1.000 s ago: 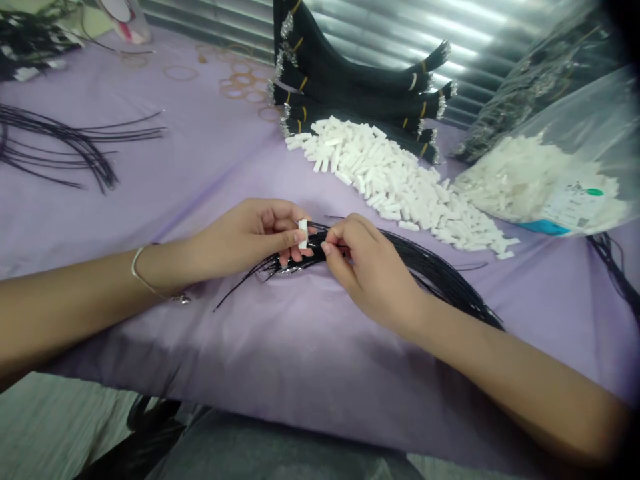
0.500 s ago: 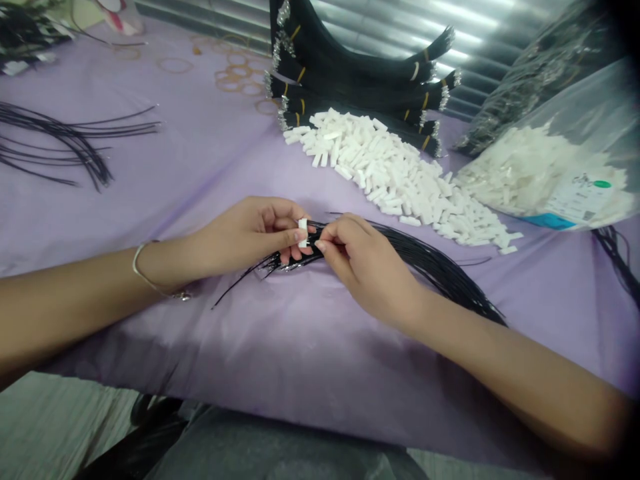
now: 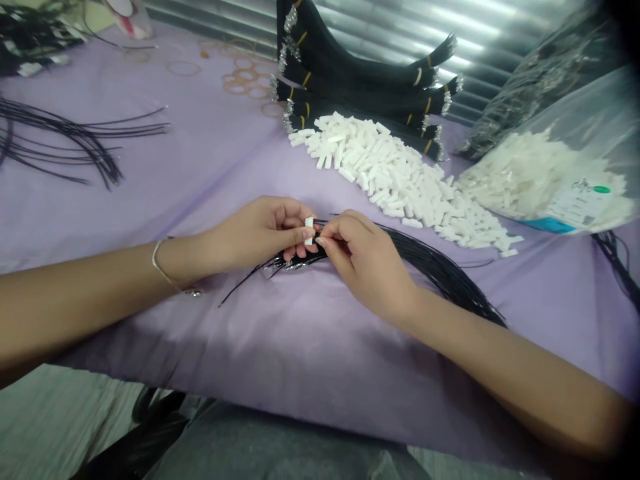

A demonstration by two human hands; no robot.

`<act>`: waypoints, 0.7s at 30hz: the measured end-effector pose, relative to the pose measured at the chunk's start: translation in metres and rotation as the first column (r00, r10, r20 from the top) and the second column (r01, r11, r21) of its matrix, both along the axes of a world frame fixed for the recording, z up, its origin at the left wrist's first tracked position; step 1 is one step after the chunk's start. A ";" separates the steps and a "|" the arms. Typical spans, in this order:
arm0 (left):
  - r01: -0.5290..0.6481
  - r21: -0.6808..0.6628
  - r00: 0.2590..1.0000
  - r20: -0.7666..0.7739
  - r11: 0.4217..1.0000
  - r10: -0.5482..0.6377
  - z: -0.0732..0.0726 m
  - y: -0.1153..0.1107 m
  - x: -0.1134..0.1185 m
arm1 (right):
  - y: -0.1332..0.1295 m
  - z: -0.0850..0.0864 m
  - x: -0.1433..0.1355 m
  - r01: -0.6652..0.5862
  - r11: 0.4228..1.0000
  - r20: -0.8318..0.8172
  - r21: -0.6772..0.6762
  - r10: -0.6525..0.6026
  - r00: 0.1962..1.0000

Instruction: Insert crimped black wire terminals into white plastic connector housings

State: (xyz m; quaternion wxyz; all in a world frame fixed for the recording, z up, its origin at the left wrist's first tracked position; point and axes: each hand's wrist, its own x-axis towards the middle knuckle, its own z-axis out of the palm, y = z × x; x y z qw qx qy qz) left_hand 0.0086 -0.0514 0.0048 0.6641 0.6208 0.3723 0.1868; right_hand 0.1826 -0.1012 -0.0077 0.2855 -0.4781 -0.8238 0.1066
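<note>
Between the thumb and fingers of my left hand [image 3: 270, 230] is a small white connector housing [image 3: 309, 231], held upright. My right hand [image 3: 367, 257] is closed in a pinch just right of the housing, at a thin black wire whose tip is hidden by the fingers. A bundle of black wires [image 3: 440, 263] lies under both hands and curves away to the right. Its metal-tipped ends [image 3: 283, 265] show below my left hand, and one wire sticks out to the lower left.
A heap of white housings [image 3: 380, 167] lies beyond my hands, with a clear bag of more [image 3: 555, 173] to its right. Banded black wire bundles [image 3: 360, 73] stand behind. Loose wires [image 3: 65, 137] and rubber bands [image 3: 245, 80] lie on the left of the purple tablecloth [image 3: 175, 147].
My left hand and the housing have shifted slightly right, closer to my right hand's fingertips. The whole view has also shifted a little. Both hands keep their grip.
</note>
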 end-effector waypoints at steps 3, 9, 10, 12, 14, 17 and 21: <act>-0.067 -0.018 0.997 0.039 0.998 0.068 -0.002 0.002 -0.001 | -0.003 0.008 0.003 -0.058 0.982 0.091 0.178 0.042 0.995; -0.146 -0.071 0.985 0.083 0.987 0.152 -0.007 0.004 -0.005 | -0.001 0.005 0.011 -0.189 0.982 0.178 0.014 0.184 0.967; -0.141 -0.070 0.986 0.077 0.987 0.147 -0.007 0.004 -0.005 | 0.000 0.003 0.011 -0.193 0.981 0.174 -0.005 0.191 0.966; -0.129 -0.067 0.989 0.065 0.989 0.133 -0.006 0.004 -0.005 | 0.003 0.001 0.012 -0.195 0.980 0.161 -0.030 0.197 0.967; -0.120 -0.067 0.991 0.057 0.991 0.124 -0.004 0.003 -0.005 | 0.004 0.000 0.011 -0.189 0.980 0.150 -0.054 0.195 0.969; -0.123 -0.065 0.990 0.054 0.990 0.127 -0.005 0.004 -0.005 | 0.004 0.001 0.010 -0.183 0.978 0.161 -0.099 0.197 0.967; -0.111 -0.042 0.992 0.056 0.993 0.113 -0.007 0.005 -0.005 | 0.002 0.002 0.008 -0.140 0.977 0.251 -0.164 0.178 0.951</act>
